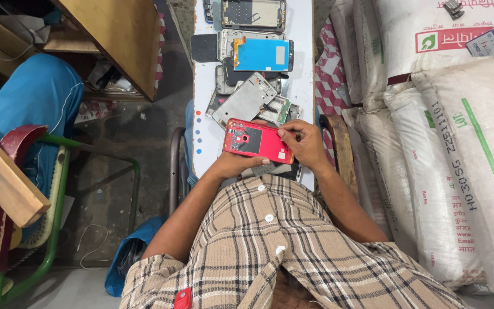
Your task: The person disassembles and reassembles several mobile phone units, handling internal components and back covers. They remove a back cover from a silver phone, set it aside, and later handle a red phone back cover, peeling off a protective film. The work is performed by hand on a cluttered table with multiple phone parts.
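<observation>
Seen from above, a person in a checked shirt [270, 246] cradles a red phone back panel [257, 141] in the left hand [236, 163], fingers wrapped beneath it. The right hand [304, 143] pinches its right edge. Beyond, dismantled phone frames [246, 100] and a blue screen [262, 55] litter a narrow white table [204, 123].

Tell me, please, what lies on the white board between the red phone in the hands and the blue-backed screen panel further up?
In the head view, a loose heap of stripped phone parts lies between the red phone and the blue-backed screen panel: a tilted grey metal frame on top, darker pieces beneath.
</observation>
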